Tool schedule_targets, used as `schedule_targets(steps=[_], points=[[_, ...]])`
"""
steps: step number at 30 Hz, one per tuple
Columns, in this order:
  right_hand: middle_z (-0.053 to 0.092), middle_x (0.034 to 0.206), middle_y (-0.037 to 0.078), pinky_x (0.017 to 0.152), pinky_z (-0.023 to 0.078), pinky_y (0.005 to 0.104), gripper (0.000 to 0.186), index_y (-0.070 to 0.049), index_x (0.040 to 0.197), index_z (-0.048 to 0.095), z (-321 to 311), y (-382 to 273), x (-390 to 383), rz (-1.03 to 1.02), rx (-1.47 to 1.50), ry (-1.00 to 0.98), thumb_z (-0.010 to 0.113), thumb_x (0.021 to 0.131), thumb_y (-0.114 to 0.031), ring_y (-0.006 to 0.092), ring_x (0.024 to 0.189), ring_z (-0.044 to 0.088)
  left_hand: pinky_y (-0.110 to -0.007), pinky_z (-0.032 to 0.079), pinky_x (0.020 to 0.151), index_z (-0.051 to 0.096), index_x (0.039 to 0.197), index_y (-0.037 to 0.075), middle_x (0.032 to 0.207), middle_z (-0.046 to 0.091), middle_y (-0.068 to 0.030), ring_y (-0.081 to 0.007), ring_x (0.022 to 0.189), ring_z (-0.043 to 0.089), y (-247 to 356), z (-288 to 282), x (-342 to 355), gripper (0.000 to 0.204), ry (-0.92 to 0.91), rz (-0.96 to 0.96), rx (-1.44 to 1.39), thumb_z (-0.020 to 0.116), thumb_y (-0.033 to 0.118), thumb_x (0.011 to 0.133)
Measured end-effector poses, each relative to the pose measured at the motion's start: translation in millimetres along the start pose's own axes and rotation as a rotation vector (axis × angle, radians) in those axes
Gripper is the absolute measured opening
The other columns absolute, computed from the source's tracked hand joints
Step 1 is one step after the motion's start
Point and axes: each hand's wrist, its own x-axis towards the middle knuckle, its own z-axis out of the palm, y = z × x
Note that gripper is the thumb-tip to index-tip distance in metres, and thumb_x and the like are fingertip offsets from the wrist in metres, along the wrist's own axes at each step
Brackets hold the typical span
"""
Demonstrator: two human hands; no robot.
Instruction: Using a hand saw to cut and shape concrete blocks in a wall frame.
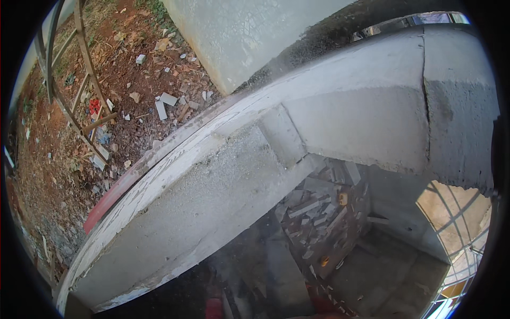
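Neither my left hand nor my right hand comes into the picture, and no forearm shows. Across the middle runs a thick grey concrete ledge [202, 183] with a rough, dusty face. It joins a wider concrete beam [361, 122] at the right, which a dark vertical crack [425, 95] crosses. Below the ledge, in shadow, lies a heap of broken tile and masonry pieces [319, 210]. A small yellow object [343, 199] sits among them, and an orange-yellow one [324, 261] lies lower down; both are too small to name.
Beyond the ledge, reddish ground [143, 80] is littered with broken tile. A wooden ladder-like frame [85, 69] leans at the far left. A pale wall [239, 37] stands at the top. A dim red thing [214, 308] shows at the lower edge, and a barred opening [462, 266] at the right.
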Motion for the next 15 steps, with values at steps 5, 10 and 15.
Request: schedule_targets(steps=[5,10,15], points=[[0.073,0.095,0.018,0.078,0.054,0.0398,0.025,0.0,0.103,0.072,24,12,-1,-0.046,0.058,0.007,0.067,0.088,-0.019,0.0288,0.092,0.071,-0.041,0.049,0.099,0.054,0.135,0.002,0.135,0.056,-0.0192,-0.036,0.12,0.056,109,212,-65,0.04,-0.078,0.204,2.006,0.05,0.019,0.098],[0.073,0.096,0.018,0.079,0.054,0.0397,0.025,0.0,0.103,0.072,56,26,-12,-0.1,0.147,-0.015,0.067,0.088,-0.019,0.0287,0.093,0.071,-0.046,0.046,0.099,0.06,0.129,0.007,0.132,0.058,-0.0169,-0.0393,0.12,0.056,172,402,-109,0.043,-0.334,1.167,1.582,0.067,0.012,0.086],[0.073,0.097,0.018,0.079,0.054,0.0396,0.025,0.0,0.103,0.072,92,37,-27,-0.112,0.263,-0.015,0.068,0.088,-0.019,0.0285,0.093,0.071,-0.055,0.01,0.119,0.032,0.15,-0.003,0.157,0.03,-0.02,-0.0357,0.149,0.022,215,551,-120,0.081,-0.172,1.628,1.794,0.068,0.029,0.084]])
